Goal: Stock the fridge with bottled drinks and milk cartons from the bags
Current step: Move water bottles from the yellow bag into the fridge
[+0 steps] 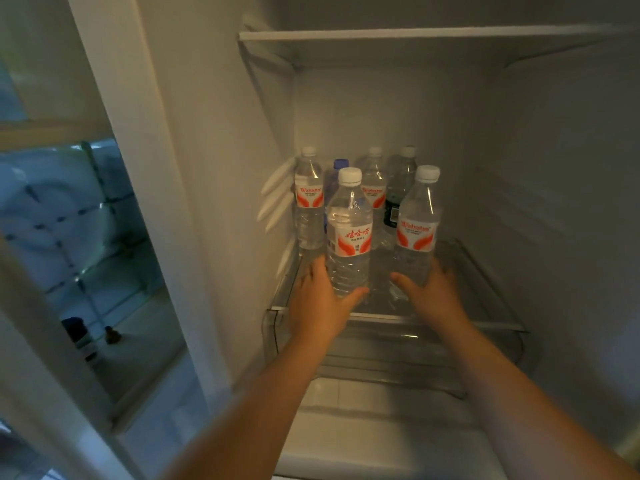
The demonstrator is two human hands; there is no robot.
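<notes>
Wire grid rack [86, 216] at far left holding pale blurred bundles, dark jar [73, 329] and small brown bottle [112, 335] near each other on pale floor [145, 341] below, beige ledge [45, 131] above

- glass shelf [485, 271]: six bottles upright on it
- blue-cap bottle [338, 167]: back row
- back-left bottle [308, 202]: just left of blue-cap bottle
- back-middle bottle [374, 192], dark-label bottle [398, 199]: right of blue-cap bottle
- front-left bottle [348, 237], front-right bottle [417, 233]: in front of blue-cap bottle, gap between, bases partly hidden

Arms extended forward, left hand [319, 301] gripping left bottle [348, 237], right hand [433, 295] gripping right bottle [417, 233]
</notes>
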